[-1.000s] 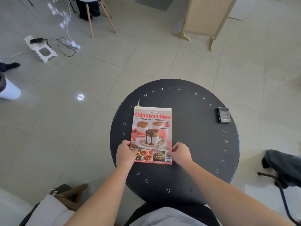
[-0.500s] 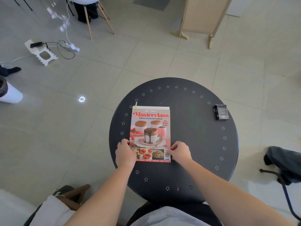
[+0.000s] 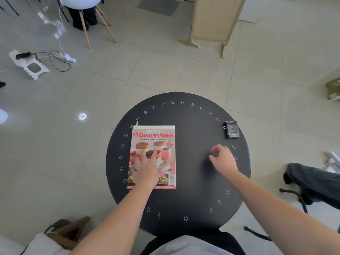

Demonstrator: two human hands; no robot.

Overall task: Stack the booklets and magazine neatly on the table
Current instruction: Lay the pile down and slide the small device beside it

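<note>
One cookbook magazine (image 3: 153, 144), titled "Masterclass", is lying face up on the left half of the round black counter (image 3: 193, 181), squared to the viewer. At least one white booklet edge (image 3: 156, 127) is peeking out along its far side, so it is sitting on top of a stack; how many booklets are lying beneath cannot be told. A pale yellow tab (image 3: 136, 124) is sticking out at the stack's far left corner.

The left hand (image 3: 149, 170) is resting flat on the magazine cover, fingers spread and pressing down. The right hand (image 3: 222, 159) is hovering over the bare right side of the counter, well apart from the stack, fingers curled loosely inward and holding nothing that can be seen.

One small dark box (image 3: 231, 129) is lying near the counter's far right rim. A ring of small flower-shaped perforations is running around the counter's edge.

The counter is standing on a floor of large pale glossy tiles (image 3: 156, 70). Beyond it, one light wooden screen panel (image 3: 213, 17) is standing on two feet, and one white chair (image 3: 82, 2) with wooden legs is standing at the upper left. One white power strip (image 3: 65, 57) with a black cable and one white folding step stool (image 3: 29, 64) are lying on the floor at left. One dark garment (image 3: 312, 181) is draping over a chair at right.
</note>
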